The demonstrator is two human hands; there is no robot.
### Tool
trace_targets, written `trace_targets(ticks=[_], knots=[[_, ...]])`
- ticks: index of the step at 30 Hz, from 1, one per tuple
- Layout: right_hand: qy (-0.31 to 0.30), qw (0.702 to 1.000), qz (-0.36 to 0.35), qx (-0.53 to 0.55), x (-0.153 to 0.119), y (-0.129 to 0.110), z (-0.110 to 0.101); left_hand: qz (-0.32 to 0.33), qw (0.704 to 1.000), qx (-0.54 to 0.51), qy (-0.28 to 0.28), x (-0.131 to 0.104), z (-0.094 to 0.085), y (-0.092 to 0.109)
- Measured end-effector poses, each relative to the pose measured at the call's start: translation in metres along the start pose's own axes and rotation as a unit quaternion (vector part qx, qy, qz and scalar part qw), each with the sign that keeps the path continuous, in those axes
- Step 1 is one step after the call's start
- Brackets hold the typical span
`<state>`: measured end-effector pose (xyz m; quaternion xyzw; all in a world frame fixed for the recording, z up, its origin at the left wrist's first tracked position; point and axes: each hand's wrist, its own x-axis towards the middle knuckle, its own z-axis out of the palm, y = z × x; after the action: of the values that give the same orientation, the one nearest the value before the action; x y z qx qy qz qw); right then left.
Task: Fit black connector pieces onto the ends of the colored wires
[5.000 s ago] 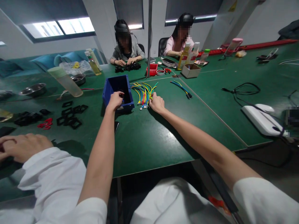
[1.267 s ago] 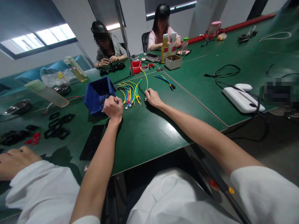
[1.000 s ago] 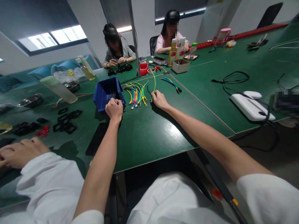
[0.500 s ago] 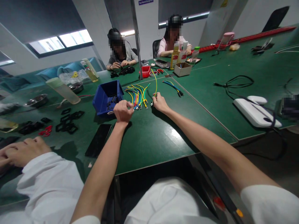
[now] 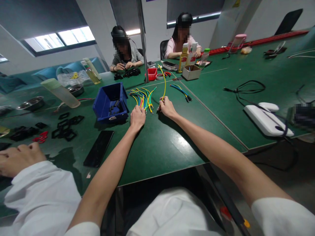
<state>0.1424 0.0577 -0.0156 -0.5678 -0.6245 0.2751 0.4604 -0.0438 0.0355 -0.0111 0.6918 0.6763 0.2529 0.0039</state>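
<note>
From the head camera, the right hand (image 5: 167, 106) pinched the lower end of one yellow wire (image 5: 164, 83), its grip closed on it near the metal lug, while the rest of that wire arched up and away from the grip toward the far side of the table (image 5: 157, 147). The left hand (image 5: 137, 117) lay just to the left of that grip, fingers loosely curled with the tips on the near ends of the wire bundle (image 5: 144, 98); its grip looked closed on nothing that could be seen, though a small part tucked under the fingers could not be ruled out. To do this step well, I judged that the pinch should sit close to the lug so the end did not whip, and that the left fingers should press the bundle flat so lifting one wire did not drag its neighbours along.

Left of the left grip stood a blue bin (image 5: 108, 113) with small black parts inside, and nearer the body a dark phone (image 5: 98, 152) lay flat. Further left were black frames (image 5: 66, 126), a few red pieces (image 5: 40, 137), and another person's hand (image 5: 17, 159). Beyond the right grip lay a second small bunch of wires (image 5: 180, 91), a cardboard box (image 5: 191, 72) and a red tray (image 5: 152, 73). Well to the right sat a white device (image 5: 267, 116) with a black cable (image 5: 246, 88). The table top was green matting; two people sat working at its far edge beneath windows with blinds
</note>
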Motion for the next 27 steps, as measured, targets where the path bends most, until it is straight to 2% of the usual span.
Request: trace_targets(ticks=[3, 9, 16, 27], knots=[[-0.007, 1.000, -0.002, 0.021, 0.002, 0.002, 0.002, 0.024, 1.000, -0.018, -0.005, 0.000, 0.001, -0.001], [-0.025, 0.996, -0.021, 0.087, 0.000, 0.003, 0.012, 0.024, 0.999, -0.021, 0.036, -0.003, -0.010, -0.002], [-0.016, 0.998, -0.022, 0.054, -0.010, -0.002, 0.013, -0.034, 0.997, 0.048, -0.046, -0.015, -0.027, -0.004], [0.043, 0.999, -0.006, 0.013, -0.021, -0.009, 0.008, 0.020, 0.999, 0.008, -0.036, -0.020, -0.034, -0.002]])
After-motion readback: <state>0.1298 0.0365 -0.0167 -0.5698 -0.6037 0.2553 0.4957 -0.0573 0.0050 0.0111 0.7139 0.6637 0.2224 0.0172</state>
